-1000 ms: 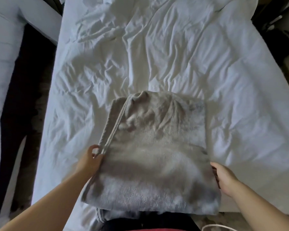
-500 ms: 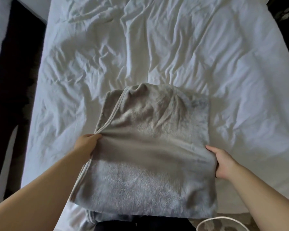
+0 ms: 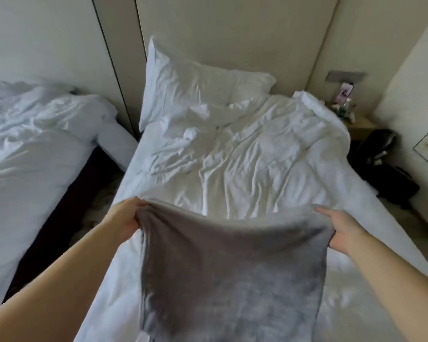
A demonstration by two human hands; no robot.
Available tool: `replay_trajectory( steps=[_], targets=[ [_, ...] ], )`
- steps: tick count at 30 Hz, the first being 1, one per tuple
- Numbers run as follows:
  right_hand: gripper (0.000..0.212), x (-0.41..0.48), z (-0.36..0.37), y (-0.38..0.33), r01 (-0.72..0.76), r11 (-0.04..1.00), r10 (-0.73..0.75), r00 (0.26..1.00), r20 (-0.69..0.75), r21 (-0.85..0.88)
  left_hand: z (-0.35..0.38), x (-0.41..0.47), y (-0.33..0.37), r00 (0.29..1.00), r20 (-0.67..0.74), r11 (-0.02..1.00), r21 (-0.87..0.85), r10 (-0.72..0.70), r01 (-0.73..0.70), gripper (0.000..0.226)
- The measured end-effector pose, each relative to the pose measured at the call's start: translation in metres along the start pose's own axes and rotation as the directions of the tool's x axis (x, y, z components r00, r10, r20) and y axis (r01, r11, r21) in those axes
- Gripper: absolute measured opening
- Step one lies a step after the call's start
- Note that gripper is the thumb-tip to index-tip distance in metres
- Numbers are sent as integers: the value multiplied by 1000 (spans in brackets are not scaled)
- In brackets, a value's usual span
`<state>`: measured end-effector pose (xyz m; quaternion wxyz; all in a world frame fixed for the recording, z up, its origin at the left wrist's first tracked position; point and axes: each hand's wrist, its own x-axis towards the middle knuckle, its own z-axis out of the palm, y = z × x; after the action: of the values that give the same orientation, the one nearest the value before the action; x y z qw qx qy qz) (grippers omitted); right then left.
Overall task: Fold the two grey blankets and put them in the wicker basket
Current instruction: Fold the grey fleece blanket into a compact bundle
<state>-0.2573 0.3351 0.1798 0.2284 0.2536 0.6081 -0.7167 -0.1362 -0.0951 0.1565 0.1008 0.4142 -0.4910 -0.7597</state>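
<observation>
A folded grey blanket (image 3: pixel 232 267) hangs in front of me above the near end of the white bed (image 3: pixel 245 169). My left hand (image 3: pixel 124 218) grips its upper left corner. My right hand (image 3: pixel 341 228) holds the upper right corner, fingers curled round the edge. The blanket's top edge sags between the two hands. Its lower end runs out of view at the bottom. No second blanket and no wicker basket is in sight.
A white pillow (image 3: pixel 195 87) leans on the wall at the head of the bed. A second white bed (image 3: pixel 35 154) stands to the left across a dark gap. At the right are a black bag (image 3: pixel 383 166) on the floor and a small nightstand (image 3: pixel 356 124).
Both hands have lifted the folded blanket off the bed and hold it up by its top corners. My head has tilted up, so the whole room now shows.
</observation>
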Motion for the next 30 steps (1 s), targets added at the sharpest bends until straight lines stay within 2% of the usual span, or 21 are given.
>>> replay_trajectory(
  steps=[3,5,8,10,11,14,16,18,20,22,23,26,28,30],
  targets=[
    [13,-36,38,-92,307,932,-328,941,87,191,35,-30,95,962,179,976,-103,208,-192,28],
    [13,-60,51,-132,425,856,-475,871,123,294,48,-57,140,929,240,958,-119,283,-262,27],
    [20,-84,55,-156,469,787,-560,816,144,402,51,-81,169,912,336,971,-49,235,-233,18],
    [24,-87,47,-149,464,794,-546,828,126,392,45,-78,163,915,377,971,129,142,-203,18],
    [24,-84,41,-139,452,819,-514,852,102,353,42,-73,154,927,356,961,196,116,-195,16],
    [18,-64,17,-86,343,926,-346,938,-11,160,27,-47,99,970,181,946,250,163,-206,38],
    [17,-47,-3,-32,186,983,-185,982,-40,9,11,-36,47,988,74,941,299,139,-155,41],
    [19,-30,-25,32,-1,988,-11,997,-77,-153,-12,-27,-11,999,-3,927,373,46,-42,42],
    [21,-19,-47,99,-178,942,150,981,-119,-283,-41,-24,-68,994,-75,886,453,-74,100,37],
    [23,-15,-70,164,-348,861,302,937,-177,-372,-73,-28,-123,967,-150,795,551,-204,253,21],
    [23,-16,-81,194,-431,800,369,902,-223,-417,-88,-33,-148,945,-192,705,630,-263,324,14],
    [22,-25,-113,263,-624,627,525,781,-339,-467,-125,-50,-208,867,-264,397,806,-423,439,21],
    [27,-26,-125,288,-665,594,563,745,-357,-452,-138,-54,-230,837,-297,342,810,-460,476,16],
    [31,-20,-129,295,-670,604,563,742,-365,-431,-141,-48,-239,855,-313,367,802,-412,471,6]
  ],
)
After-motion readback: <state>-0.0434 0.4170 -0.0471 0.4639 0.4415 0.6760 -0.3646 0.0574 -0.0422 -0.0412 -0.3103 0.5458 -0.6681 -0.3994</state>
